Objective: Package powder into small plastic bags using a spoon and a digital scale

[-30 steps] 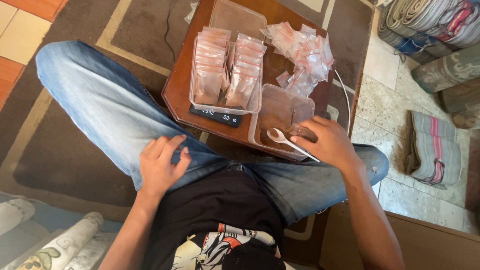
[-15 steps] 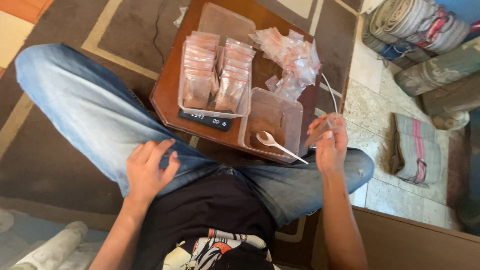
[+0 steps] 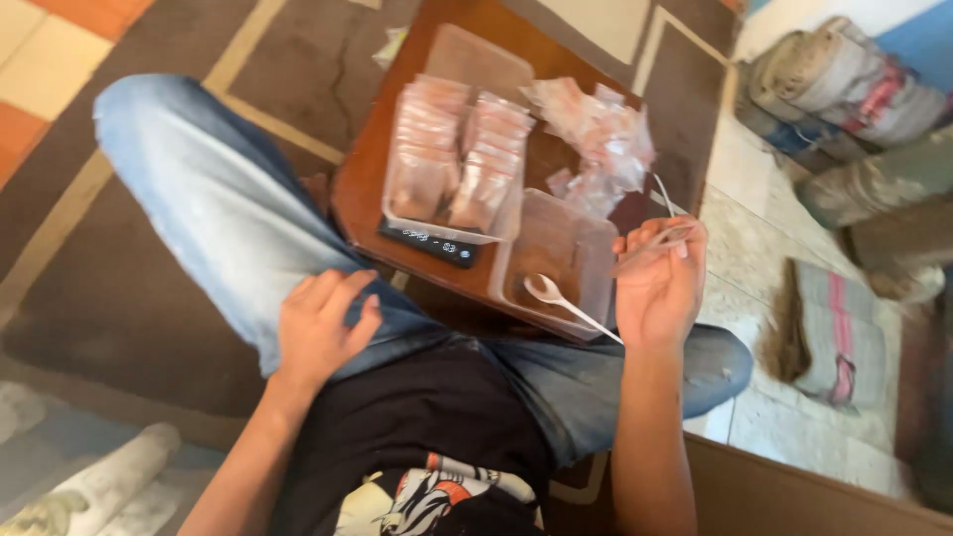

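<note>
I sit cross-legged at a low wooden table (image 3: 369, 169). My left hand (image 3: 323, 328) rests flat on my jeans-clad left thigh with loose fingers and holds nothing. My right hand (image 3: 660, 288) is raised at the table's right edge, fingers pinching a small clear plastic bag (image 3: 655, 238). A white plastic spoon (image 3: 556, 296) lies with its bowl over a clear tub of brown powder (image 3: 586, 248); its handle reaches the heel of my right hand, and I cannot tell whether it is gripped. A clear tray of filled pouches (image 3: 452, 164) sits on a black digital scale (image 3: 427, 241).
A heap of empty small bags (image 3: 596, 129) and a clear lid (image 3: 481, 60) lie further back on the table. Rolled mats (image 3: 844, 89) and a folded cloth (image 3: 834, 333) sit on the tiled floor at right. A brown rug (image 3: 149, 298) lies under me.
My right hand left the spoon at the tub, moved right and came up holding a small bag. The left hand stayed on the thigh. The view shifted.
</note>
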